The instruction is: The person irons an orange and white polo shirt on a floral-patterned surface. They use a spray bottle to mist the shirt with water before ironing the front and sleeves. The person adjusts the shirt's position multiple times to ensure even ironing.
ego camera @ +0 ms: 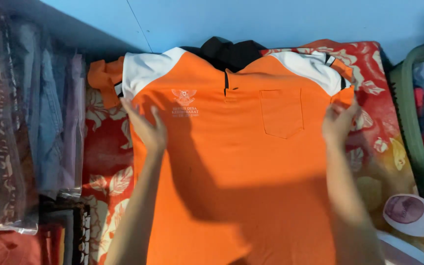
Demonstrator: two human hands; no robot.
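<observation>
The fingers (133, 110) of the left hand (145, 128) lie flat and spread on the orange shirt (236, 167), just below its white shoulder. The right hand (338, 122) pinches the shirt's edge near the other sleeve, fingers (352, 105) closed on the cloth. The shirt lies face up on a red flowered bed (106, 167). It looks soft, light and floppy; the edges and shoulders seem good to grab.

Orange polo shirt (241, 162) spread flat, hands apparently pressing its sides
</observation>
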